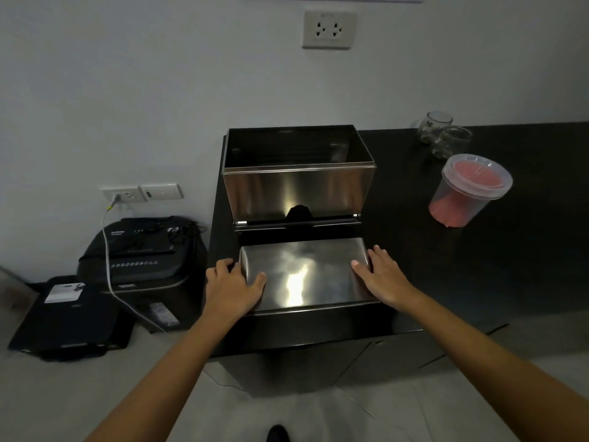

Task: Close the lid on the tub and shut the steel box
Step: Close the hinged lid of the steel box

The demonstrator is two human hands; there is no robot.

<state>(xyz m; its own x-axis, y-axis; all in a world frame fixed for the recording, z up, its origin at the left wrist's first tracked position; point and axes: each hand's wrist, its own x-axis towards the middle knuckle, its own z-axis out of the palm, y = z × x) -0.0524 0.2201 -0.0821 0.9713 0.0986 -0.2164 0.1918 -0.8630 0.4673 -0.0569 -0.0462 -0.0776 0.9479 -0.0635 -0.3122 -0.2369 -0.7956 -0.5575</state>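
A steel box [296,186] stands open on the left end of a dark counter [478,266]. Its hinged steel lid [302,272] lies folded down flat toward me. My left hand [231,283] grips the lid's left edge, thumb on top. The lid's right edge is held by my right hand [381,275], thumb on top and fingers along the side. A clear plastic tub [462,199] with pink contents stands to the right, apart from both hands. A clear lid [478,177] sits on top of it; I cannot tell whether it is pressed down.
Two empty glass jars [444,135] stand at the back of the counter near the wall. On the floor to the left sit a black paper shredder [143,253] with a white cable and a flat black case [70,320]. The counter's front edge is just below the lid.
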